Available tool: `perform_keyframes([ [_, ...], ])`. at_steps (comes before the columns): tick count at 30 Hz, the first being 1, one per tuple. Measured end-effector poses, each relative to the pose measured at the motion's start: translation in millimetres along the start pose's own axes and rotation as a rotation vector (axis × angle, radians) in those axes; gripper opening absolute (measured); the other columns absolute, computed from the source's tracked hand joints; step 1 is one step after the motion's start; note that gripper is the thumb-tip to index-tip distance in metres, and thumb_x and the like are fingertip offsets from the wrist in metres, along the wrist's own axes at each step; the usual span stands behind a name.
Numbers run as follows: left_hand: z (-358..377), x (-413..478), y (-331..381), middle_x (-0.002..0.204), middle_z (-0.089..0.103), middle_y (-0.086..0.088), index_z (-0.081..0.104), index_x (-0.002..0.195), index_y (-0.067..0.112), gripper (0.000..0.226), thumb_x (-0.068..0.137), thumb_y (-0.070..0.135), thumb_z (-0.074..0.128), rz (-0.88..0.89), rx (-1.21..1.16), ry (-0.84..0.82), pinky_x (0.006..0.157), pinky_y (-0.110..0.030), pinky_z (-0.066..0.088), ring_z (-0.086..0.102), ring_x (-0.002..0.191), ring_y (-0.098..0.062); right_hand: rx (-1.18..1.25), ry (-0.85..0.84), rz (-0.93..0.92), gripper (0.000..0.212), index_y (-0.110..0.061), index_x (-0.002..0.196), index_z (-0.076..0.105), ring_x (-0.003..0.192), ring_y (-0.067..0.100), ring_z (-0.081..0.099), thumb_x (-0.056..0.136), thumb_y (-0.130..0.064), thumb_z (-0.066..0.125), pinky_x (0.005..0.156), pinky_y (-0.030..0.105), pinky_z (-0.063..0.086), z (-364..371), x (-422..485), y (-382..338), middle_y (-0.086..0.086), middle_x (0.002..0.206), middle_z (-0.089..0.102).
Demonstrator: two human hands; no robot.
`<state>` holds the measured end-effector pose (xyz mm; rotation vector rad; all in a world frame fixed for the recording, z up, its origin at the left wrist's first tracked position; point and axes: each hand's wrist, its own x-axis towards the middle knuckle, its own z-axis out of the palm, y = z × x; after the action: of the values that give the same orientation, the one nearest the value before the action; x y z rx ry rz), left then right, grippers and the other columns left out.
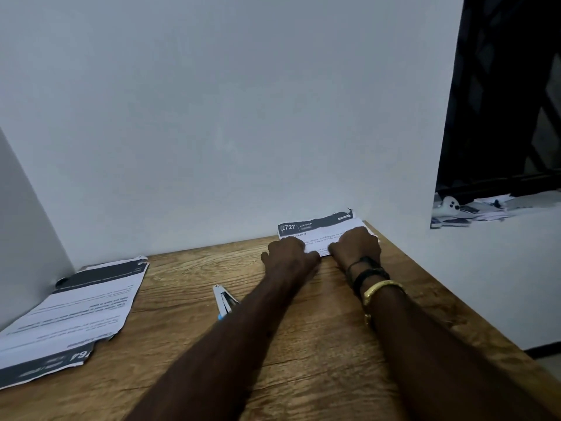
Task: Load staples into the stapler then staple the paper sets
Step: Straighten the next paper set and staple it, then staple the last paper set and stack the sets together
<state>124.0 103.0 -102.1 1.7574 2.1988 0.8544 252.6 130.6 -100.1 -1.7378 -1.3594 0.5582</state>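
Head view: a white printed paper set with a black header band [318, 230] lies at centre right of the frame, its far edge against the white wall [243, 117], near the right edge of the brown wood-grain worktop [303, 344]. The left hand [288, 253] and right hand [356, 243] rest on its near edge with fingers bent; whether they pinch it cannot be told. A silver and blue stapler [224, 300] lies beside the left forearm. A second printed paper stack [76, 314] overhangs the lower left edge; bare wood lies between.

I read "2727" and "KITCHEN" on the paper set [315, 227], centre right | upside-down "64" on the paper stack [69, 314], lower left
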Motion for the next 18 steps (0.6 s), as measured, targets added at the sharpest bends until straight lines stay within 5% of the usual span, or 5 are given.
perform_keyframes([
  [2, -4.1, -1.1, -0.8, 0.122, 0.071, 0.0, 0.074, 0.109, 0.026, 0.034, 0.081, 0.042, 0.064, 0.032, -0.078, 0.072, 0.103, -0.039, 0.045, 0.058, 0.123, -0.025, -0.014, -0.002, -0.041, 0.008, -0.009, 0.077, 0.07, 0.097, 0.032, 0.069, 0.077, -0.017, 0.069, 0.068, 0.025, 0.04, -2.3, -3.3, -1.4, 0.008, 0.094, 0.074],
  [7, -22.8, -9.8, -6.1, 0.111, 0.076, 0.004, 0.077, 0.097, 0.023, 0.018, 0.087, 0.034, 0.066, 0.102, -0.289, 0.196, 0.091, -0.031, 0.05, 0.067, 0.108, -0.018, 0.03, 0.018, -0.162, 0.022, -0.016, 0.1, 0.078, 0.108, 0.027, 0.066, 0.081, -0.025, 0.074, 0.079, 0.026, 0.042, -3.8, -16.6, -10.8, 0.004, 0.112, 0.075],
  [10, -39.5, -18.4, -10.6, 0.091, 0.079, 0.002, 0.079, 0.089, 0.019, 0.018, 0.087, 0.03, 0.065, 0.126, -0.356, 0.279, 0.079, -0.03, 0.053, 0.072, 0.09, -0.019, 0.092, 0.01, -0.223, 0.016, -0.019, 0.092, 0.08, 0.101, 0.027, 0.069, 0.081, -0.022, 0.069, 0.077, 0.026, 0.047, 0.3, -32.4, -27.3, 0.002, 0.103, 0.078],
  [18, -92.7, -41.4, -48.3, 0.075, 0.074, 0.003, 0.071, 0.081, 0.015, 0.029, 0.093, 0.04, 0.062, 0.087, -0.538, 0.511, 0.076, -0.037, 0.057, 0.072, 0.075, -0.015, 0.345, -0.078, -0.414, 0.013, -0.018, 0.093, 0.079, 0.084, 0.026, 0.075, 0.087, -0.022, 0.069, 0.084, 0.041, 0.059, 26.9, -92.9, -83.6, -0.001, 0.091, 0.079],
])
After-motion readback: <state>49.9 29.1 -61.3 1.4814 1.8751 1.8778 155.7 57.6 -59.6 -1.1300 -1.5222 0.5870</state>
